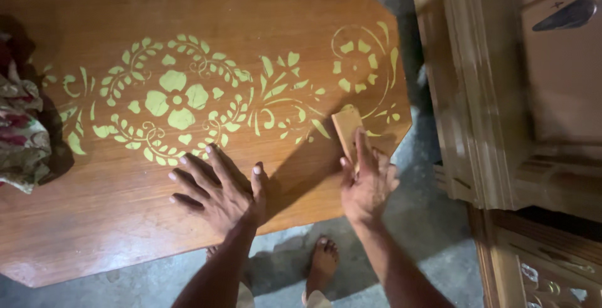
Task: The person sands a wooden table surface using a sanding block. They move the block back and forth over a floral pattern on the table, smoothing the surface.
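Left hand (216, 192): fingers spread flat, pressing the wooden panel (113, 220) steady, holding nothing
Right hand (369, 182): fingers closed around a small wooden block (347, 127)
Block: rests on the panel's right end, by the pale green floral stencil (179, 98)
Doing it well: I'd keep the block flat, strokes light over the pattern

Brown polished wooden panel with clipped corners (125, 220), bearing a pale green stencilled floral pattern (182, 101), set over a grey concrete floor (426, 233). On it: small tan wooden block (347, 126), at the right fingertips (360, 137); crumpled floral cloth (22, 132), at the far edge, well beyond the left fingers (200, 170), which lie flat just below the pattern.
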